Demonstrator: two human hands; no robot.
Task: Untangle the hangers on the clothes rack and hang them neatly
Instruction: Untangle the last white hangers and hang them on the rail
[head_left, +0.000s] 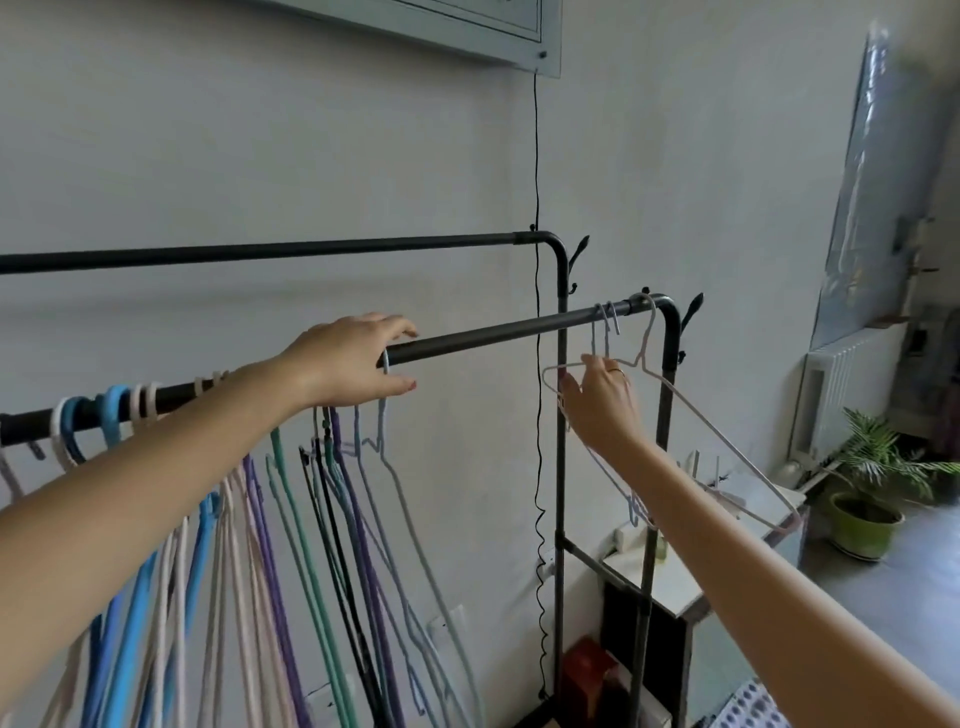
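Two hands at work: your left hand (353, 358) pinches a hanger hook (385, 364) on the near rail (493, 332); your right hand (597, 400) loosely fingers the white hanger (727, 447) far right. Lift each clear before sliding.

- I count two black metal rails (493, 332) on the clothes rack, one nearer and one behind it.
- Three thin pale wire hangers (691, 410) hook over the right end of the near rail.
- To the left hangs a crowded bunch of coloured hangers (291, 519): blue, white, purple, green, black. They overlap too much for me to give a firm number.
- Two bare hands are in view, left (348, 364) and right (602, 400).
- One green potted plant (865, 525) stands on the floor.
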